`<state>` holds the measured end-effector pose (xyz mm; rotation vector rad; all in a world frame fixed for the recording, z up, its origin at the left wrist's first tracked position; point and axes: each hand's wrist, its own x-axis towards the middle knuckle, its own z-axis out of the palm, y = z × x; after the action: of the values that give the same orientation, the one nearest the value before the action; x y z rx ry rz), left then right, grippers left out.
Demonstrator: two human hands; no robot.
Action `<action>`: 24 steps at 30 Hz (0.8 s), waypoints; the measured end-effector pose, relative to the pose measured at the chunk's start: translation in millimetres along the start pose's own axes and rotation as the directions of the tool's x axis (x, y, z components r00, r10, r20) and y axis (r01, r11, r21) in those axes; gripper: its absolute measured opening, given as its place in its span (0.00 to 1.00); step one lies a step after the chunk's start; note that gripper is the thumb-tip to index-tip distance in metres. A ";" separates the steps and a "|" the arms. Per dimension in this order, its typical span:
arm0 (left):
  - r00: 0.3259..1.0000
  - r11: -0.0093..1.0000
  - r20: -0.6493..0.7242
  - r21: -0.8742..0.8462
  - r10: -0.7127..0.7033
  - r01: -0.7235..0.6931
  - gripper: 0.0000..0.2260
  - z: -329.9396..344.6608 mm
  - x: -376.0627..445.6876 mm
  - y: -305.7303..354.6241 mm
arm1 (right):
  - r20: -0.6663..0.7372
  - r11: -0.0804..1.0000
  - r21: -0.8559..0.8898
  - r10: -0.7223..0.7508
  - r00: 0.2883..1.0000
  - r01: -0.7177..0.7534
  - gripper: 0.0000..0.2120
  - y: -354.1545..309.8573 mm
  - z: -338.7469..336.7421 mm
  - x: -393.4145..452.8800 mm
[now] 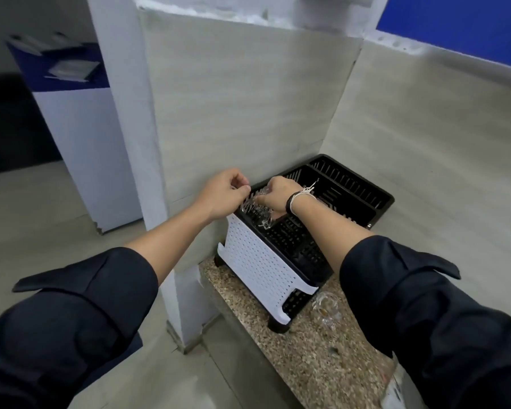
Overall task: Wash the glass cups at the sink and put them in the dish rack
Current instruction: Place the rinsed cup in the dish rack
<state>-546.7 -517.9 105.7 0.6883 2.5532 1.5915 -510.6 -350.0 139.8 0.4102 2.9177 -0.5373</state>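
Note:
A black dish rack (351,202) with a white perforated side panel (266,267) stands on the speckled counter in the corner. Over its near left end both hands hold a clear glass cup (255,209), which is tilted low into the rack. My right hand (276,193), with a dark band and a string on the wrist, grips the cup from the right. My left hand (224,193) has its fingers curled and pinches the cup's upper left edge. A second clear glass cup (326,309) stands on the counter just in front of the rack.
Beige tiled walls close in the rack behind and to the right. The granite counter (307,358) runs toward me, and its left edge drops to the floor beside a white pillar (124,113). The sink is out of view.

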 end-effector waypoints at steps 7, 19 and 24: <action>1.000 0.998 -0.009 -0.061 0.003 -0.004 0.03 3.1 10.3 -14.4 | 0.030 0.994 -0.102 0.048 0.998 -0.044 0.14 -8.5 26.6 24.7; 1.000 0.995 -0.012 -0.100 -0.003 0.002 0.04 20.2 12.8 -7.3 | 0.051 0.991 0.057 0.122 0.991 -0.124 0.19 -11.0 26.5 13.4; 0.999 0.990 -0.012 -0.134 -0.034 0.032 0.03 24.5 5.8 -0.7 | -0.007 0.976 0.178 0.127 0.992 -0.124 0.19 2.1 5.5 -3.3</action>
<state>-545.4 -495.2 94.7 0.6207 2.4256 1.7432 -506.3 -350.9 134.6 0.6199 2.8454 -0.7814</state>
